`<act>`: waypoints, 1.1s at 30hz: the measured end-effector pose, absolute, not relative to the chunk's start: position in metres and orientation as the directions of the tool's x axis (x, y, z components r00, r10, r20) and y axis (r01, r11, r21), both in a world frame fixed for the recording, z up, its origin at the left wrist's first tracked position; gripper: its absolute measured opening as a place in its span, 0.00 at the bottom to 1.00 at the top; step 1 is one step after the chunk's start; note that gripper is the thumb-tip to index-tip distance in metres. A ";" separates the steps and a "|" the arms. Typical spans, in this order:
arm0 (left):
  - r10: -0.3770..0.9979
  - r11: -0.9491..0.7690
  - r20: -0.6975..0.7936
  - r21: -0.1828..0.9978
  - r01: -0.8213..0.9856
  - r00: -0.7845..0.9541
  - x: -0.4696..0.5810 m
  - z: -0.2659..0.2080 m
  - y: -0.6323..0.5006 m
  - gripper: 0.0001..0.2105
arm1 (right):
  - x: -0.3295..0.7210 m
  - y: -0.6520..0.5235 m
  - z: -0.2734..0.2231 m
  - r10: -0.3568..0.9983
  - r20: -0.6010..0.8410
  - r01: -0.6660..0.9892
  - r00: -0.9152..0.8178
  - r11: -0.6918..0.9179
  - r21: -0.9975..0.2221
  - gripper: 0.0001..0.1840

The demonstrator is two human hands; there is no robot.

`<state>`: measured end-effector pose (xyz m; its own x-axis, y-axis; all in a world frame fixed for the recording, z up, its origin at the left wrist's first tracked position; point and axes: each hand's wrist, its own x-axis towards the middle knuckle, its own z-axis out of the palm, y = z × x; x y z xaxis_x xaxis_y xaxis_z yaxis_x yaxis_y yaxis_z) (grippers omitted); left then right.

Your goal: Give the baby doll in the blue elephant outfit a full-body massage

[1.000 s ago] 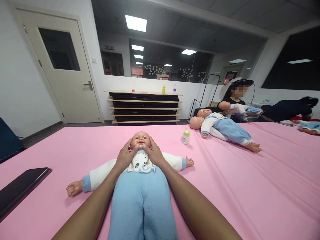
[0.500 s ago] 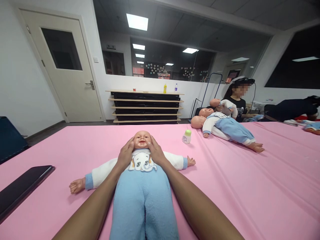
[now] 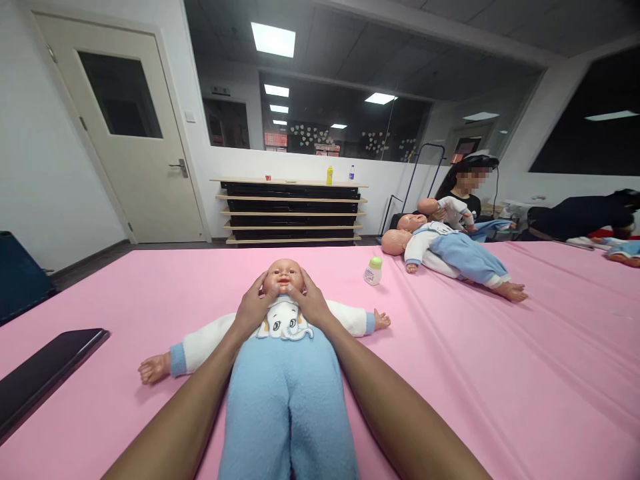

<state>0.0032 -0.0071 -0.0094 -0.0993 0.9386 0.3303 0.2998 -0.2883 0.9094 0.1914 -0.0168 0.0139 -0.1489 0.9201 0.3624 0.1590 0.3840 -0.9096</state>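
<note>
A baby doll (image 3: 287, 380) lies on its back on the pink-covered table (image 3: 430, 407), its head away from me and its arms spread out. It wears blue fleece trousers and a white top with an elephant face. My left hand (image 3: 254, 305) cups one side of the doll's head, and my right hand (image 3: 312, 301) cups the other. Both thumbs press on the chin just below the mouth, close to each other. My fingers wrap round the sides of the head, their tips partly hidden behind it.
A small white bottle with a green cap (image 3: 373, 272) stands right of the doll's head. Another doll (image 3: 457, 253) lies farther right. At the left edge rests a black flat object (image 3: 47, 373). A person (image 3: 465, 190) handles a doll beyond the table.
My thumbs have moved inward from the doll's cheeks to its chin. The doll's body has stayed put. In the background, the other person and the doll they handle have shifted a little.
</note>
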 end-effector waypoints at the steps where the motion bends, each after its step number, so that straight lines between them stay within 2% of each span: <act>1: 0.945 -0.281 0.319 0.907 0.314 -0.076 0.004 -0.009 -0.008 0.38 | 0.191 -0.017 0.014 0.918 0.365 0.159 -0.156 0.388 -0.908 0.41; 3: 0.948 -0.281 0.313 0.905 0.320 -0.054 0.004 -0.008 -0.009 0.41 | 0.191 -0.018 0.014 0.918 0.365 0.160 -0.157 0.389 -0.907 0.42; 8: 0.928 -0.303 0.347 0.914 0.270 -0.133 0.004 -0.010 -0.007 0.31 | 0.192 -0.016 0.014 0.924 0.357 0.183 -0.134 0.378 -0.908 0.36; 10: 0.936 -0.289 0.332 0.916 0.278 -0.120 0.004 -0.010 -0.007 0.33 | 0.191 -0.016 0.014 0.922 0.362 0.190 -0.140 0.384 -0.904 0.38; 13: 0.946 -0.287 0.318 0.913 0.290 -0.064 0.005 -0.008 -0.010 0.41 | 0.191 -0.016 0.013 0.915 0.372 0.192 -0.154 0.398 -0.897 0.41; 19: 0.930 -0.316 0.352 0.914 0.254 -0.106 0.005 -0.008 -0.009 0.32 | 0.191 -0.012 0.008 0.925 0.357 0.207 -0.128 0.377 -0.903 0.36; 23: 0.934 -0.304 0.345 0.903 0.303 -0.091 0.004 -0.009 -0.007 0.36 | 0.191 -0.011 0.006 0.914 0.372 0.192 -0.163 0.399 -0.897 0.44; 25: 0.933 -0.312 0.350 0.902 0.299 -0.083 0.003 -0.011 -0.006 0.36 | 0.191 -0.010 0.005 0.912 0.380 0.196 -0.154 0.406 -0.893 0.42; 30: 0.930 -0.259 0.295 0.950 0.177 -0.221 0.001 -0.019 0.000 0.30 | 0.189 -0.010 0.004 0.911 0.396 0.299 -0.114 0.412 -0.861 0.34; 33: 0.888 -0.231 0.325 0.927 0.294 -0.326 -0.002 -0.020 0.001 0.28 | 0.188 -0.013 0.005 0.921 0.382 0.426 -0.079 0.377 -0.822 0.35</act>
